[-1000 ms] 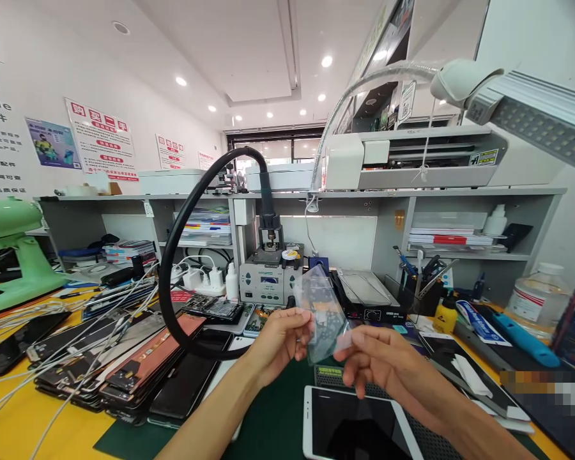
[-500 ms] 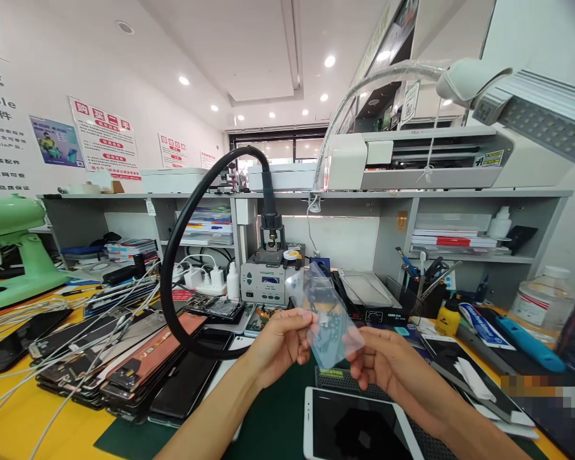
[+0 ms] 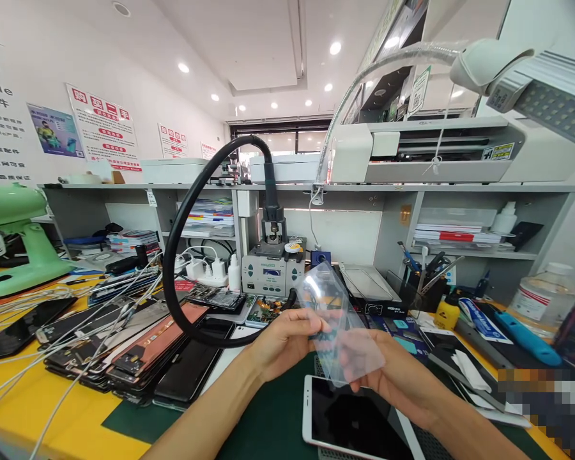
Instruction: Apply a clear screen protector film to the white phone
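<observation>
A clear plastic film [image 3: 326,291] is held up in the middle of the view, between both of my hands. My left hand [image 3: 290,338] pinches its left side between thumb and fingers. My right hand [image 3: 376,364] grips the lower right part, its fingers showing through the see-through sheet. The film looks like two layers spread apart, though I cannot tell for certain. Below my hands lies a white-framed tablet [image 3: 357,418] with a dark screen, face up on the green mat [image 3: 268,409].
Stacks of phone parts [image 3: 138,345] and tangled white cables fill the left side. A hot-air station [image 3: 271,275] with a looping black hose [image 3: 172,255] stands behind. To the right are a pen holder [image 3: 419,287], a yellow bottle [image 3: 447,312] and a blue-handled tool [image 3: 529,338]. A lamp [image 3: 489,70] hangs above.
My right hand has shifted slightly right and down, and the film's lower right part now spreads wider over its fingers. My left hand still pinches the film. The view has shifted slightly.
</observation>
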Demonstrator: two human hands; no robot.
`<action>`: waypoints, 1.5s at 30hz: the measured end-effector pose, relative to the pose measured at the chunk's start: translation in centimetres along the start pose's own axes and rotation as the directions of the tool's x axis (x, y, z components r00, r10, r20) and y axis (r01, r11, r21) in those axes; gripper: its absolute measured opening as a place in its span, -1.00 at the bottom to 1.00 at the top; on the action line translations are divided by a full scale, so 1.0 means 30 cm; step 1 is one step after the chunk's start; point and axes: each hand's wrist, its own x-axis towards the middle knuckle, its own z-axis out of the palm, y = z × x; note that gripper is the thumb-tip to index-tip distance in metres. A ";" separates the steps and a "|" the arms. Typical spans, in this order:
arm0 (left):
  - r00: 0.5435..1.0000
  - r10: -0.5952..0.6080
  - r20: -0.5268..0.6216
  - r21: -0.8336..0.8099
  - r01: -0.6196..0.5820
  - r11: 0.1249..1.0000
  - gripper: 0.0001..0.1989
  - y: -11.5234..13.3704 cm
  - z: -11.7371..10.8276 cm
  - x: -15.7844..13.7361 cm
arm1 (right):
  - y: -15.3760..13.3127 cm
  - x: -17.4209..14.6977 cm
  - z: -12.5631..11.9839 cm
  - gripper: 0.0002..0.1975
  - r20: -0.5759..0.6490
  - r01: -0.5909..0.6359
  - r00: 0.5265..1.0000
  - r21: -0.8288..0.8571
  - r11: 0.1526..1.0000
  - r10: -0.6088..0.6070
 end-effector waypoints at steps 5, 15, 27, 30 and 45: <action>1.000 0.000 0.023 -0.031 0.001 1.000 -0.86 -0.011 0.030 -0.004 | 0.021 0.011 0.011 -0.70 0.024 -0.032 0.999 0.058 0.998 0.030; 0.988 0.097 -0.119 0.051 -0.091 0.995 -0.86 -0.026 0.036 0.007 | 0.029 0.022 0.024 -0.84 -0.084 -0.063 0.994 0.067 0.996 0.068; 0.922 0.195 -0.334 0.402 -0.047 0.914 -0.69 -0.027 -0.003 0.020 | -0.011 0.004 -0.099 -0.37 -0.118 0.294 0.783 -0.796 0.529 -0.611; 0.920 0.197 -0.337 0.460 -0.022 0.887 -0.67 -0.029 0.000 0.021 | -0.007 -0.006 -0.100 -0.29 0.045 0.289 0.790 -0.907 0.306 -0.612; 0.936 0.223 -0.271 0.658 0.011 0.753 -0.71 -0.014 -0.013 0.017 | 0.007 0.006 -0.086 -0.48 0.160 0.246 0.743 -0.968 0.043 -0.650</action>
